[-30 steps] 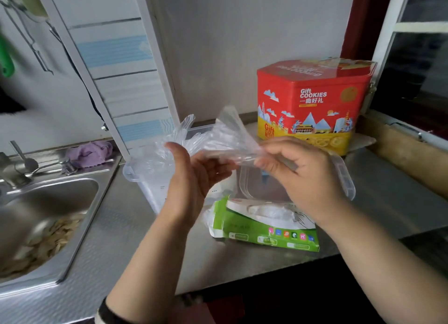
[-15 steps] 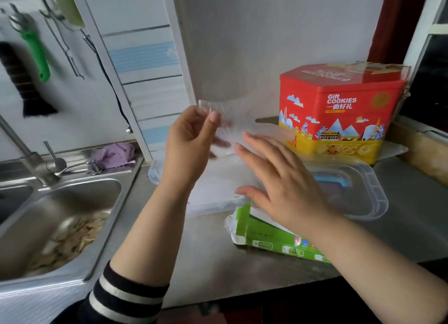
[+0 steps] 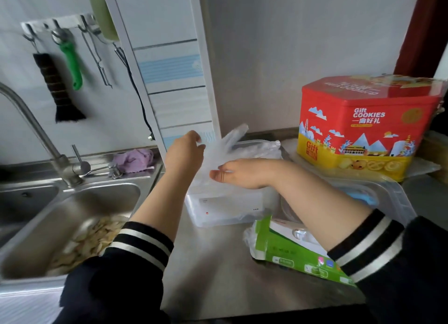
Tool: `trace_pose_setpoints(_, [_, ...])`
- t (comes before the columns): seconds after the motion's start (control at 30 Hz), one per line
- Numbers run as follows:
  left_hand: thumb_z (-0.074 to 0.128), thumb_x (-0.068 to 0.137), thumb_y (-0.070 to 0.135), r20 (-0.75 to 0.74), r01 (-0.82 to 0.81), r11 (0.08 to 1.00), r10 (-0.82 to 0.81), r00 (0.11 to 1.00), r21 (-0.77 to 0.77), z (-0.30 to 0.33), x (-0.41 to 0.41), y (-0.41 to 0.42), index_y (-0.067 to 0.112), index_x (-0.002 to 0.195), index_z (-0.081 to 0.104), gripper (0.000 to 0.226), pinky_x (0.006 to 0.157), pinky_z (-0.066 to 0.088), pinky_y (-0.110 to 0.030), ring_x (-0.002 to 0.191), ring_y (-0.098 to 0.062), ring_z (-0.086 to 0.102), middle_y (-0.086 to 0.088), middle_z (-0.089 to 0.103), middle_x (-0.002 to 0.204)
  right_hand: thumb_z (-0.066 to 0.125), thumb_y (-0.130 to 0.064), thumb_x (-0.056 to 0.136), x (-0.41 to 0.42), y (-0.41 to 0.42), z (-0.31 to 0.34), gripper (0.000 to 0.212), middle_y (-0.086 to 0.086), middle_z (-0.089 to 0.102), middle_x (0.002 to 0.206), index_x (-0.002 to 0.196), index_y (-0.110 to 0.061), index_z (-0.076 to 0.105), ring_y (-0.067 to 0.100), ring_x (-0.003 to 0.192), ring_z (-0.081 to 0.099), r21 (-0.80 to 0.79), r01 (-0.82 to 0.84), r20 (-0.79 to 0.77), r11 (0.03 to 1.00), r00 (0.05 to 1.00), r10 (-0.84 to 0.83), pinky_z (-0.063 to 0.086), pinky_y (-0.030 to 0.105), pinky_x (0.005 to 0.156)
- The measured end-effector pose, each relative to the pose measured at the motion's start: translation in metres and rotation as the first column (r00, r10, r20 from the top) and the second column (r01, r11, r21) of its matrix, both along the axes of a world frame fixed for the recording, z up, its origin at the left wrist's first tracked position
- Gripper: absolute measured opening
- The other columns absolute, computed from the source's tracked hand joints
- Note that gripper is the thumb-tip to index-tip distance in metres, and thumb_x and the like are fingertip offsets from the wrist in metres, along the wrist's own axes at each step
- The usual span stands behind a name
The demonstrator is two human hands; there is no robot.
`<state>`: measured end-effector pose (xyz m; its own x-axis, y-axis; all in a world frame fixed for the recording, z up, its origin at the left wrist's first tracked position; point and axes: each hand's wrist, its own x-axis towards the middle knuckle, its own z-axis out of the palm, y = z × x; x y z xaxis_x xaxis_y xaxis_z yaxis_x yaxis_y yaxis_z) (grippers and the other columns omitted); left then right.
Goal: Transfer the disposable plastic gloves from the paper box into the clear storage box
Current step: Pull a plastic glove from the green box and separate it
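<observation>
I am packing the gloves (image 3: 225, 149) into the clear storage box (image 3: 225, 212): my left hand (image 3: 185, 154) pinches them above it, my right hand (image 3: 242, 173) presses flat. Next, tuck them down; the paper box (image 3: 291, 251) lies beside it.

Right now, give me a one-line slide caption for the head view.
Both hands, left hand and right hand, press thin clear plastic gloves into the clear storage box.
</observation>
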<state>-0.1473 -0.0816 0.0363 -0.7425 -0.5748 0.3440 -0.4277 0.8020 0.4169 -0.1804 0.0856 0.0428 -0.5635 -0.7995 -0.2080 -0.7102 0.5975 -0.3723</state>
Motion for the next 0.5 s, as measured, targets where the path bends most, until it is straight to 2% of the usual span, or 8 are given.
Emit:
trace_pose_setpoints(0.03, [0.057, 0.094, 0.029, 0.023, -0.019, 0.997, 0.021, 1.000, -0.081, 0.002, 0.003, 0.002, 0.020, 0.119, 0.055, 0.027, 0.072, 0.038, -0.032, 0.102, -0.031, 0.060, -0.005, 0.066, 0.111, 0.017, -0.088, 0.073, -0.003, -0.003, 0.002, 0.100, -0.002, 0.030, 0.157, 0.149, -0.025, 0.033, 0.023, 0.144, 0.028, 0.011, -0.021, 0.054, 1.000, 0.998, 0.021, 0.020, 0.043, 0.118])
trace_pose_setpoints(0.1, [0.063, 0.092, 0.027, 0.018, -0.020, 0.950, 0.027, 0.999, -0.312, 0.007, 0.011, 0.009, 0.017, 0.124, 0.053, 0.035, 0.071, 0.038, -0.035, 0.106, -0.032, 0.055, -0.007, 0.057, 0.119, 0.013, -0.099, 0.054, -0.010, -0.008, 0.004, 0.120, -0.003, 0.027, 0.158, 0.150, -0.029, 0.031, 0.023, 0.145, 0.025, 0.035, -0.036, 0.093, 0.999, 0.995, 0.033, 0.018, 0.043, 0.119])
trace_pose_setpoints(0.17, [0.067, 0.088, 0.022, -0.009, 0.066, 0.886, -0.078, 0.997, -0.460, 0.011, 0.017, 0.016, 0.017, 0.119, 0.056, 0.033, 0.074, 0.040, -0.038, 0.108, -0.031, 0.051, -0.007, 0.053, 0.119, 0.006, -0.104, 0.042, -0.017, -0.011, 0.002, 0.131, -0.005, 0.018, 0.160, 0.152, -0.035, 0.020, 0.023, 0.147, 0.016, 0.079, -0.014, 0.074, 0.997, 0.997, 0.008, 0.014, 0.045, 0.119])
trace_pose_setpoints(0.2, [0.067, 0.088, 0.019, 0.030, 0.137, 0.879, -0.138, 0.990, -0.457, 0.013, 0.018, 0.019, 0.019, 0.114, 0.059, 0.028, 0.075, 0.042, -0.038, 0.106, -0.030, 0.052, -0.005, 0.053, 0.117, 0.005, -0.101, 0.050, -0.018, -0.013, 0.001, 0.123, -0.005, 0.015, 0.161, 0.153, -0.035, 0.017, 0.022, 0.148, 0.013, 0.080, -0.016, 0.057, 0.997, 0.998, 0.012, 0.012, 0.045, 0.120])
trace_pose_setpoints(0.27, [0.063, 0.089, 0.014, 0.216, 0.261, 0.895, -0.193, 0.957, -0.362, 0.013, 0.015, 0.023, 0.024, 0.111, 0.060, 0.024, 0.076, 0.046, -0.036, 0.101, -0.029, 0.057, -0.002, 0.054, 0.116, 0.011, -0.080, 0.083, -0.016, -0.013, 0.004, 0.088, -0.003, 0.021, 0.160, 0.153, -0.027, 0.023, 0.021, 0.147, 0.017, 0.086, -0.044, 0.021, 0.995, 0.999, 0.042, 0.013, 0.039, 0.119])
trace_pose_setpoints(0.33, [0.065, 0.089, 0.017, 0.478, 0.338, 0.911, -0.194, 0.856, -0.237, 0.011, 0.008, 0.020, 0.025, 0.124, 0.057, 0.037, 0.081, 0.047, -0.034, 0.107, -0.028, 0.058, -0.002, 0.053, 0.124, 0.020, -0.053, 0.101, -0.014, -0.013, 0.005, 0.059, 0.000, 0.033, 0.155, 0.148, -0.021, 0.036, 0.022, 0.142, 0.029, 0.123, -0.024, 0.017, 0.992, 1.000, 0.022, 0.021, 0.033, 0.114])
trace_pose_setpoints(0.4, [0.064, 0.090, 0.015, 0.682, 0.381, 0.918, -0.207, 0.702, -0.113, 0.005, 0.001, 0.015, 0.019, 0.140, 0.045, 0.055, 0.085, 0.045, -0.030, 0.116, -0.027, 0.055, -0.004, 0.051, 0.136, 0.032, -0.044, 0.103, -0.015, -0.014, 0.001, 0.049, 0.001, 0.039, 0.151, 0.144, -0.019, 0.042, 0.023, 0.136, 0.037, 0.141, 0.019, 0.036, 0.990, 0.999, -0.024, 0.028, 0.033, 0.111])
trace_pose_setpoints(0.5, [0.050, 0.094, 0.005, 0.789, 0.366, 0.930, -0.231, 0.569, 0.009, -0.006, -0.010, 0.010, 0.017, 0.149, 0.032, 0.059, 0.104, 0.039, -0.031, 0.129, -0.026, 0.045, -0.007, 0.042, 0.146, 0.052, -0.038, 0.097, -0.020, -0.014, -0.003, 0.048, 0.000, 0.046, 0.146, 0.141, -0.018, 0.047, 0.022, 0.131, 0.045, 0.161, 0.058, 0.097, 0.985, 0.993, -0.075, 0.035, 0.034, 0.109])
